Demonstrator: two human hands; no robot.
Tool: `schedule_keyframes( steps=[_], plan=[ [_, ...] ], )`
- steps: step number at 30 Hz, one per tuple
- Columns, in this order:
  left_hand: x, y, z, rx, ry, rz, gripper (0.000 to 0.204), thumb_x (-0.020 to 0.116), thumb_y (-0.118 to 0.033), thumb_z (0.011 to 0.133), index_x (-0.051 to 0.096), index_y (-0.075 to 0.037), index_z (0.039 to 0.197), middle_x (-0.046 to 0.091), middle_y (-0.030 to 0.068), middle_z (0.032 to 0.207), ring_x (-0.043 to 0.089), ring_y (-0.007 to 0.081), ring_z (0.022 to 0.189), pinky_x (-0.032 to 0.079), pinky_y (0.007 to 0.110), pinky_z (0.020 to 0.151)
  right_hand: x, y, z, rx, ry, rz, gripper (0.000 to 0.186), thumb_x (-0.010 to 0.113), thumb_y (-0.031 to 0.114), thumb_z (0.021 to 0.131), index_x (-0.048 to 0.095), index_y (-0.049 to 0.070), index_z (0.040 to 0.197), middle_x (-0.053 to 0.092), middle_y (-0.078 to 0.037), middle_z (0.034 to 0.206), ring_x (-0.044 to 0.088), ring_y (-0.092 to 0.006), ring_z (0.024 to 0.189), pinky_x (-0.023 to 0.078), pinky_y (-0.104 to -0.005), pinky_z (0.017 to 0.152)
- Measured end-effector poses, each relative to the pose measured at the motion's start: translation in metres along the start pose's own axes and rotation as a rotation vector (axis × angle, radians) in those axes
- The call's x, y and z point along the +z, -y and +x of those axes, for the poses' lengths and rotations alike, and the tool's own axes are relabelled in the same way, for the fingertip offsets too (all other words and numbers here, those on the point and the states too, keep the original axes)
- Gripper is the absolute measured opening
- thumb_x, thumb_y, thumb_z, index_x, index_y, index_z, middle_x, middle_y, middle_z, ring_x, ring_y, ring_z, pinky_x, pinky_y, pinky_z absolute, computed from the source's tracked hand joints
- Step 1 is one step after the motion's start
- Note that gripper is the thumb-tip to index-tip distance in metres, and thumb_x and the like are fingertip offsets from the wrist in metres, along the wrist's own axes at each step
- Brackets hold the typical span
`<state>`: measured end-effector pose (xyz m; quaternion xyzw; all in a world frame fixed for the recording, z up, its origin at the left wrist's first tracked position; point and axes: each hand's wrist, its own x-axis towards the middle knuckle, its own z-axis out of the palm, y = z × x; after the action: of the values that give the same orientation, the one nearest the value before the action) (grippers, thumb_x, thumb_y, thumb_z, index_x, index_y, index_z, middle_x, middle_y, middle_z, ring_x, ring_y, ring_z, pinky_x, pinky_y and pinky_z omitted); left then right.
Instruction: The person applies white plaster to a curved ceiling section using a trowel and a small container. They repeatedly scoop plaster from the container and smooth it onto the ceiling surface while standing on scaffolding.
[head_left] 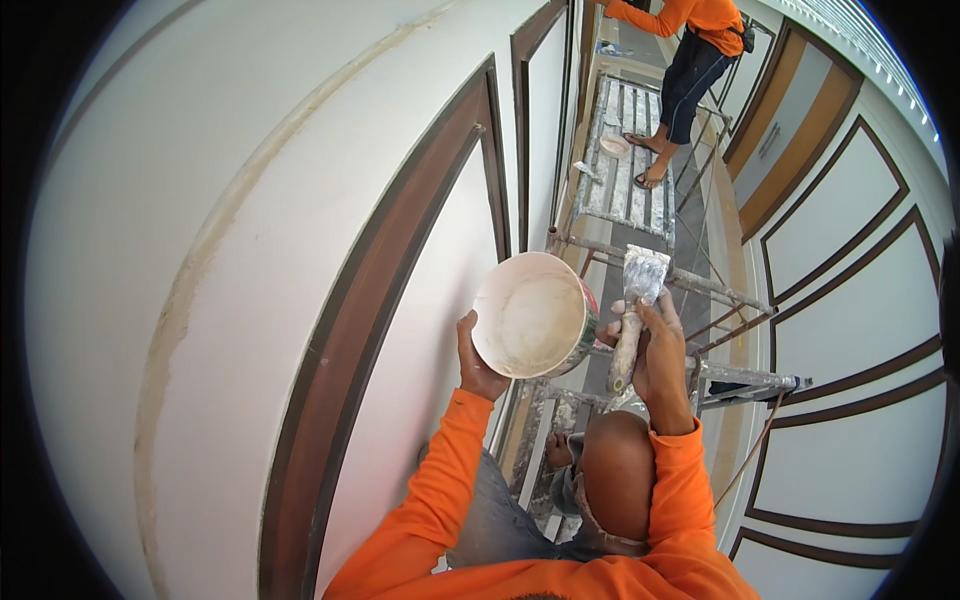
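Observation:
My left hand [478, 355] grips a white round bucket [525, 315] by its left side, tilted so that its pale, smeared interior faces up toward me. In my right hand [655, 350] is a putty knife [645, 275], its wide blade upward, coated in whitish filler, and its worn handle pointing down. The knife is just right of the bucket. Beside me on the left is a white wall [220, 350] with dark wood moulding [330, 380] and a long beige filler strip.
I sit on metal scaffolding [740, 375], my bare knee bent. Ahead, a co-worker [690, 70] in orange top and sandals stands on another splattered platform [605, 200], beside a small bucket [613, 146]. The right wall [840, 350] has dark framed panels and a wooden door [760, 180].

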<state>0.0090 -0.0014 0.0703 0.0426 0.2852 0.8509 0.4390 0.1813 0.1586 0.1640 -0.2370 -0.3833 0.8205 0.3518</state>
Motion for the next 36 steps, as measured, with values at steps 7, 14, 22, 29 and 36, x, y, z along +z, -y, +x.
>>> schedule_keyframes(
  steps=[7,14,22,29,36],
  plan=[
    [-0.004,0.004,-0.006,-0.035,0.059,0.027,0.073,0.057,-0.052,0.098,0.044,-0.009,0.155,0.054,0.0139,0.150,0.058,0.0314,0.134,0.052,0.052,0.109,-0.015,0.003,-0.001,0.045,0.023,-0.006,0.023,0.041,0.006,0.109,0.047,0.005,0.132,0.065,-0.013,0.101,0.068,-0.0197,0.076,0.061,-0.0371,0.071],
    [-0.012,0.004,-0.007,0.055,0.041,0.160,0.073,0.063,-0.041,0.095,0.043,-0.001,0.153,0.055,0.0156,0.147,0.058,0.0303,0.132,0.051,0.048,0.109,-0.019,0.011,-0.004,0.003,-0.031,-0.066,0.035,0.046,-0.001,0.102,0.045,0.005,0.137,0.065,-0.013,0.106,0.069,-0.0205,0.082,0.061,-0.0347,0.071],
    [-0.019,-0.003,0.008,0.436,-0.035,0.390,0.076,0.071,-0.035,0.088,0.044,0.002,0.149,0.056,0.0147,0.140,0.055,0.0253,0.130,0.044,0.040,0.112,0.002,0.031,-0.026,-0.080,0.206,-0.418,0.045,0.052,-0.003,0.100,0.046,-0.001,0.145,0.066,-0.015,0.125,0.072,-0.0200,0.092,0.061,-0.0319,0.075],
    [-0.009,-0.004,0.009,0.582,-0.073,0.477,0.077,0.071,-0.034,0.088,0.044,0.002,0.151,0.053,0.0137,0.145,0.052,0.0242,0.133,0.041,0.039,0.114,0.029,0.026,-0.050,-0.008,0.360,-0.960,0.041,0.061,0.006,0.102,0.055,0.000,0.142,0.072,-0.017,0.107,0.073,-0.0188,0.078,0.060,-0.0337,0.064],
    [-0.009,-0.008,0.005,0.592,-0.071,0.505,0.065,0.070,-0.025,0.089,0.050,0.003,0.145,0.057,0.0118,0.137,0.055,0.0209,0.126,0.042,0.037,0.112,0.007,0.005,-0.043,-0.337,0.428,-1.297,0.043,0.065,0.008,0.096,0.059,-0.003,0.137,0.071,-0.030,0.113,0.068,-0.0516,0.096,0.055,-0.0495,0.085]
  ],
)
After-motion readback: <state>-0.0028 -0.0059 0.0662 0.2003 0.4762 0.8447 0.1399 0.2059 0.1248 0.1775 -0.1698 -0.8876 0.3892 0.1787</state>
